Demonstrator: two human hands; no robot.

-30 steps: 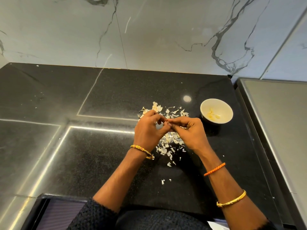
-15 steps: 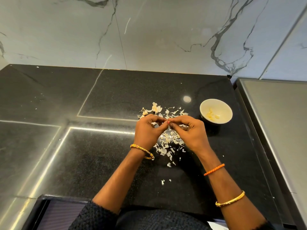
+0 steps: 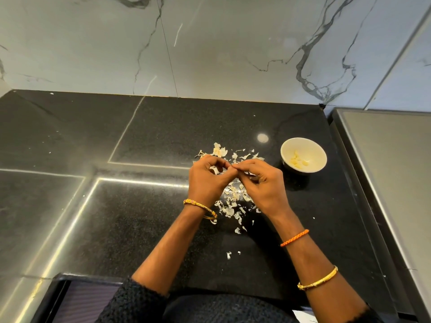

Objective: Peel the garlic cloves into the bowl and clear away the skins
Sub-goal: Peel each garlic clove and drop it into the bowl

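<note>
A black speckled countertop (image 3: 144, 217) spreads under and around the grip, crossed by thin pale seams left of it. Behind the grip stands a grey-veined marble wall (image 3: 233, 47). Well right of it lies a flat steel surface (image 3: 391, 173) (brushed, with a dark rim)

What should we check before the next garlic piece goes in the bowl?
1. Bowl upright and near the right hand: ok.
2. Bowl has room; only a few peeled cloves inside: ok.
3. Left hand and right hand pinch something together: ok.
4. Clove fully peeled: cannot tell, fingers hide it.
5. Skins cleared off the counter: not ok.
</note>
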